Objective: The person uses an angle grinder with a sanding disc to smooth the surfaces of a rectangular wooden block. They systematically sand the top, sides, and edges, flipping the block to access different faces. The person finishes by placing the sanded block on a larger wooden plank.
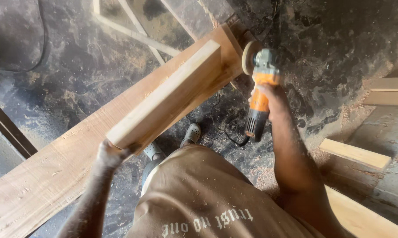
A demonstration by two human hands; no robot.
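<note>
Head view, looking down: fingers of the right hand (269,98) are wrapped tight round the orange-and-grey handheld angle grinder (259,94), whose round tan sanding disc (248,57) is set against the far end of a wide reddish-brown wooden plank (62,163). The grinder's dark tail end is pointed back toward the person, and a black cord (227,132) is seen trailing from it over the floor.

Fingers of the left hand (110,154) are closed on the near end of a pale, squared block of light timber (166,94), which is laid lengthwise on top of the plank and is tilted up toward the disc. The block's far end lies just short of the plank's end, near the disc but apart from it.

The plank is run diagonally across the frame, from the lower left corner up to the grinder. Below it, a grey perforated shoe (191,132) is visible on the dark, sawdust-strewn concrete floor (88,57); a second shoe is partly hidden by the plank. The person's brown printed shirt (199,194), flecked with wood dust, fills the lower middle.

Thin pale wooden strips (139,33) are left lying on the floor at top centre. To the right, a short pale timber offcut (355,154) and further boards (386,90) are seen beside a paler patch of floor.
</note>
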